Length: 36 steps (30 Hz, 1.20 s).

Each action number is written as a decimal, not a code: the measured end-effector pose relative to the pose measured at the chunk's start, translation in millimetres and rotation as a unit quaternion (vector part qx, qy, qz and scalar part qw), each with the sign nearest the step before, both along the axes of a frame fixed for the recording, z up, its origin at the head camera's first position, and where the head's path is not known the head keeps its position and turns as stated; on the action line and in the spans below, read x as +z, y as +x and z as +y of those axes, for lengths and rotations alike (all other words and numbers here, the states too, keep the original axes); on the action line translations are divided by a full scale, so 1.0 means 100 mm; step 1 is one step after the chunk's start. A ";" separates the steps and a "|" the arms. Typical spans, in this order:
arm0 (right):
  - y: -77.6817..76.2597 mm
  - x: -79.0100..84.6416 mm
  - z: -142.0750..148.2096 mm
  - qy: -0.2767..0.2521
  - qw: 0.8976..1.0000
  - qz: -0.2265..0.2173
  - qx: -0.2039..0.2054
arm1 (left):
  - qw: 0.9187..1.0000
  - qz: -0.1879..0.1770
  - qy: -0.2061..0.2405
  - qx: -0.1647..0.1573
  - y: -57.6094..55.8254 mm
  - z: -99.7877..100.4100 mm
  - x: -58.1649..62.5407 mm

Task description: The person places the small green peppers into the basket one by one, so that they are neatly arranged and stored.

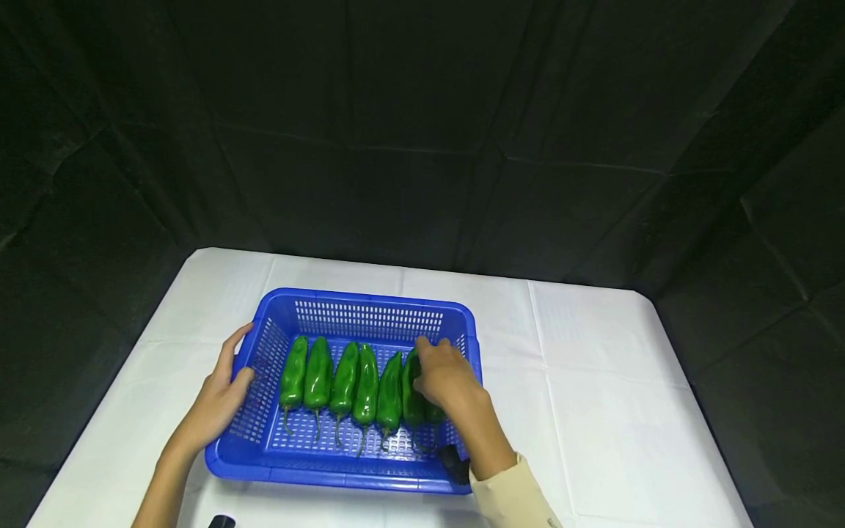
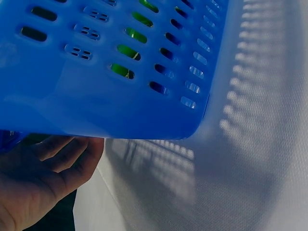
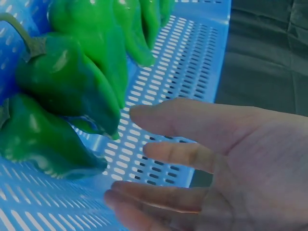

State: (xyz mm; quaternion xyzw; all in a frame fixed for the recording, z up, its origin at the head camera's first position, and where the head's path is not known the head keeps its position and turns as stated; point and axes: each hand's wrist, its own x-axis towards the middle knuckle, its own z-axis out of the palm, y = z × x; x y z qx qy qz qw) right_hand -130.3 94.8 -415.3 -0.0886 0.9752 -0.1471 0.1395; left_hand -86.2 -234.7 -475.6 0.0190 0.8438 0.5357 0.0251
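A blue plastic basket (image 1: 317, 473) with slotted walls holds several long green peppers (image 1: 319, 374), laid side by side in a row with their stems toward the near side. My left hand (image 1: 214, 403) grips the basket's left rim, and its curled fingers show at the basket edge (image 2: 144, 130) in the left wrist view. Over the right end of the row is my right hand (image 1: 449, 374), partly covering the last peppers. Seen from the right wrist, its fingers (image 3: 178, 197) are spread and hold nothing, just off the tip of a green pepper (image 3: 48, 139).
White cloth (image 1: 614, 396) covers the table under the basket and to its right. A black curtain (image 1: 422, 205) hangs behind and at the sides. A small black object (image 1: 222, 521) shows at the bottom edge, in front of the basket.
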 end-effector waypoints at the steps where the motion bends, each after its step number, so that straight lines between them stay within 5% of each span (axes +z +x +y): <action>1: 0.01 0.01 0.02 -0.005 1.000 0.010 0.003 | 1.000 0.000 0.000 -0.001 0.00 0.00 0.00; 15: 0.14 0.14 0.40 -0.098 0.985 0.141 0.007 | 1.000 0.011 -0.012 -0.005 0.01 0.00 0.00; 25: 0.25 0.21 0.68 -0.129 0.975 0.178 -0.026 | 0.992 0.068 -0.105 0.003 0.05 0.00 0.07; 29: 0.31 0.21 0.76 -0.128 0.971 0.201 -0.026 | 0.981 0.098 -0.168 0.017 0.06 0.07 0.16; 36: 0.42 0.18 0.87 -0.130 0.959 0.252 -0.004 | 0.945 0.191 -0.265 0.006 0.09 0.33 0.42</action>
